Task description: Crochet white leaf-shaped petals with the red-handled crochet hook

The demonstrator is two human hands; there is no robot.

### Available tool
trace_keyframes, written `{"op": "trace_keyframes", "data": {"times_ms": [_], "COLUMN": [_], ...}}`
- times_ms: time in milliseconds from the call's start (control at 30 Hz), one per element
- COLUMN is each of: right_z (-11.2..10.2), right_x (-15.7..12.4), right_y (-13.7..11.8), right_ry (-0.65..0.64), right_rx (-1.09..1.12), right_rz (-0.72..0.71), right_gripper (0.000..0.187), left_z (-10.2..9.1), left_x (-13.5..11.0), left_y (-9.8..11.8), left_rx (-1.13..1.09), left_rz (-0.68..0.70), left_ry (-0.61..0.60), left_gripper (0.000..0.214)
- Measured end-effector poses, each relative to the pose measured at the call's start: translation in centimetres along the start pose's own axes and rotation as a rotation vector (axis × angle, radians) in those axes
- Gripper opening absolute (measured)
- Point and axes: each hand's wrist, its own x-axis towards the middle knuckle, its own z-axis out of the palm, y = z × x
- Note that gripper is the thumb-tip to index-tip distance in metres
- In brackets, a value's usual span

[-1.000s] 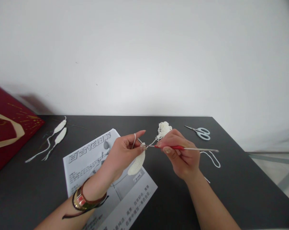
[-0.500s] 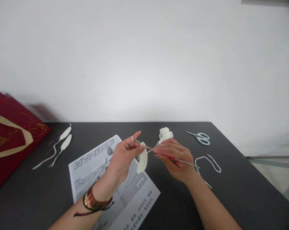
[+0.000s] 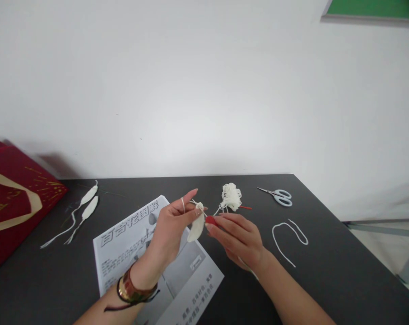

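Observation:
Between the thumb and fingers of my left hand (image 3: 173, 222) hangs a small white crochet piece (image 3: 196, 228), with yarn (image 3: 183, 204) looped round the index finger. My right hand (image 3: 241, 237) grips a crochet hook (image 3: 210, 220) by its red handle; the metal shaft reaches to the top of the piece, where the tip is hard to make out. Behind my right hand lies a loose bundle of white yarn (image 3: 231, 197), and a strand runs from it toward my hands. Under my left hand is a printed sheet (image 3: 204, 271) with pictures and text.
Two white crocheted petals (image 3: 89, 195) with yarn tails lie at the left, near a red gift bag (image 3: 18, 194). Scissors (image 3: 281, 197) and a cut piece of yarn (image 3: 275, 239) lie at the right. A thin red stick (image 3: 245, 207) is beside the bundle.
My right hand has turned, so the hook's handle now points toward me and its red part shows end-on. The crochet piece hangs more tilted. The view has shifted slightly.

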Motion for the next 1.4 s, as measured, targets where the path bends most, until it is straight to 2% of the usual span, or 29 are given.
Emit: {"op": "trace_keyframes", "data": {"times_ms": [100,167,300,367,467,633,700,967,1267,1400], "right_z": [0.3,0.3,-0.1,-0.6,-1.4,-2.5,-2.7,-3.1,-3.3,-2.9], "right_x": [0.3,0.7,1.3,1.5,1.9,1.9,1.8,1.5,1.3,1.0], "right_y": [-0.6,-0.9,-1.4,-1.5,-1.4,-1.3,-1.1,-0.4,0.0,0.5], "right_ry": [0.060,0.130,0.188,0.174,0.148,0.124,0.127,0.140,0.137,0.241], "right_rx": [0.030,0.100,0.169,0.171,0.209,0.370,0.421,0.625,0.779,0.911], "right_rz": [0.065,0.154,0.234,0.235,0.293,0.446,0.502,0.713,0.787,0.903], "right_gripper": [0.041,0.039,0.035,0.032,0.027,0.019,0.017,0.015,0.017,0.021], "left_z": [-0.2,-0.4,-0.9,-1.1,-1.5,-2.0,-1.9,-1.7,-1.9,-1.9], "left_x": [0.3,0.5,0.8,1.0,1.2,1.3,1.2,0.8,0.5,0.4], "left_y": [-0.4,-0.3,0.4,0.7,1.1,1.7,1.9,2.1,2.1,2.0], "left_rx": [0.300,0.490,0.700,0.754,0.802,0.773,0.746,0.676,0.677,0.682], "left_rz": [0.228,0.321,0.431,0.459,0.409,0.147,0.087,0.000,-0.081,-0.089], "left_ry": [0.067,0.071,0.011,-0.043,-0.144,-0.284,-0.340,-0.494,-0.562,-0.548], "left_gripper": [0.048,0.037,0.009,0.008,0.013,0.012,0.011,0.007,0.005,0.023]}}
